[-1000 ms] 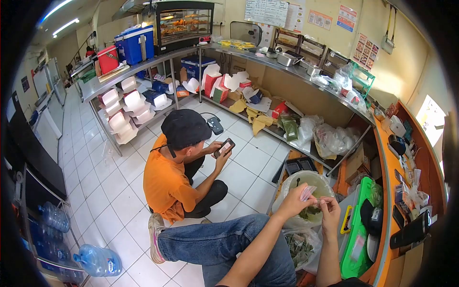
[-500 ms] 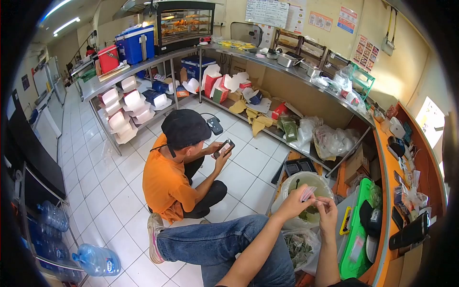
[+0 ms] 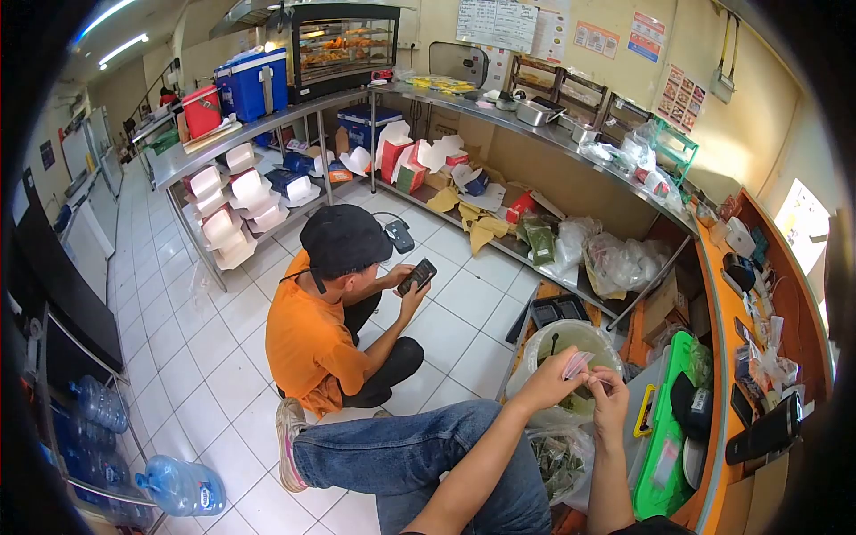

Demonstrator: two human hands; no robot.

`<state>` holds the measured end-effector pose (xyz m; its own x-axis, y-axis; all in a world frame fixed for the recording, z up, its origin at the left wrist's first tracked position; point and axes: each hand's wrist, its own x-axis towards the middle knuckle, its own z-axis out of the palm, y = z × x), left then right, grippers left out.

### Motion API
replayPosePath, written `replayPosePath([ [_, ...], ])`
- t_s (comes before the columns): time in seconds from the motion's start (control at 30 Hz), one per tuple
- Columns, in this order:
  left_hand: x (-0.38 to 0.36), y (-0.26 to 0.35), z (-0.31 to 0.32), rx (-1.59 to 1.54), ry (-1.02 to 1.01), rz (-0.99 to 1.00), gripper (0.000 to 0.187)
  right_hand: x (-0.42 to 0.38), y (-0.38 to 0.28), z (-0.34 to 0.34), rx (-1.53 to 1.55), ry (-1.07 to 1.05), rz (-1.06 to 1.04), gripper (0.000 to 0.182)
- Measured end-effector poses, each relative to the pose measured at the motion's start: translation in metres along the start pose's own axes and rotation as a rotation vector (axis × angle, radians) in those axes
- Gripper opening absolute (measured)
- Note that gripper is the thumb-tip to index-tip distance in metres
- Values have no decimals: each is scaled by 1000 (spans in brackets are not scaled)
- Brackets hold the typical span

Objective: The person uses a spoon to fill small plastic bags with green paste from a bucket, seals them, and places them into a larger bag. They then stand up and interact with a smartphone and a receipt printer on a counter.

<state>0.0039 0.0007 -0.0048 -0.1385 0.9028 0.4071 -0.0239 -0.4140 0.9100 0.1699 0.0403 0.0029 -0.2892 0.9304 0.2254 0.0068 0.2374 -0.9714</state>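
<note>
Tiled floor (image 3: pixel 473 357). Pinkish plastic (image 3: pixel 579 363) over bucket (image 3: pixel 533 350): left fingers (image 3: pixel 562 367) closed round it; right fingers (image 3: pixel 613 386) bunched close, grip unclear. Likely light, limp, slippery; best pinched by an edge.

- Floor (image 3: pixel 214 392), white tile: water jug (image 3: pixel 185 486), upright, left; crouching person (image 3: pixel 308 330); black device (image 3: pixel 400 235) near same.
- Left counter (image 3: pixel 201 153), steel: red cooler (image 3: pixel 202 113) just beside blue cooler (image 3: pixel 252 85); display case (image 3: pixel 346 49), corner.
- Back counter (image 3: pixel 486 104), steel: yellow trays (image 3: pixel 437 83), pan (image 3: pixel 537 111), bags (image 3: pixel 640 147).
- Shelf (image 3: pixel 515 245) below: red boxes (image 3: pixel 397 156), brown paper (image 3: pixel 486 230), green packet (image 3: pixel 539 241), clear sacks (image 3: pixel 629 259).
- Right counter (image 3: pixel 724 299), orange: phone (image 3: pixel 742 406), flat.
</note>
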Motion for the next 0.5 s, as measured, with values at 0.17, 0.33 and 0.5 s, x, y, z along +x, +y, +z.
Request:
replayPosePath([
  [0.17,0,0,0,3,4,20,23,2,-4,-1,8,12,-18,7],
  [0.33,1,-4,0,-13,31,-27,25,6,-7,-4,51,-17,-18,6],
  [0.5,1,-7,0,6,61,-56,28,6,3,-5,19,-21,-39,7],
])
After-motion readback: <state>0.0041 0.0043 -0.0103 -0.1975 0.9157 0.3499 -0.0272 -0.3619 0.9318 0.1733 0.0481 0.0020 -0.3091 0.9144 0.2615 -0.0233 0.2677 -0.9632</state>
